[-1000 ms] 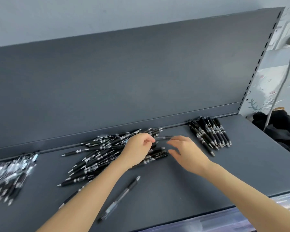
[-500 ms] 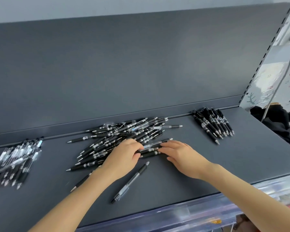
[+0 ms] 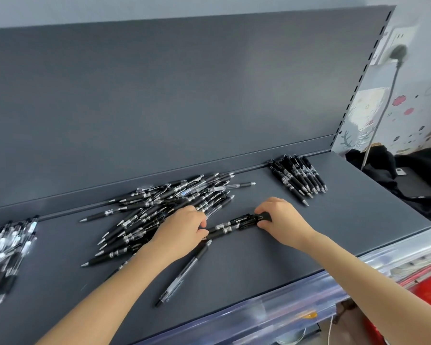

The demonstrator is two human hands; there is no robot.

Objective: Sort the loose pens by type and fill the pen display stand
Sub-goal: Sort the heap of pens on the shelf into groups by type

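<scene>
- Dark grey shelf (image 3: 334, 245) carries a mixed pen pile (image 3: 164, 207).
- Your left hand (image 3: 182, 230) and right hand (image 3: 281, 220) grip a small pen bundle (image 3: 237, 224), fingers (image 3: 264, 209) curled around its two ends.

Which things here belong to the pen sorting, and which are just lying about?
Job: mixed pen pile; black pen bunch gripped by left hand and right hand; sorted black pens at right; clear-barrel pens at left; single clear-barrel pen in front.
Lying about: black cloth; grey plug with cable.
</scene>
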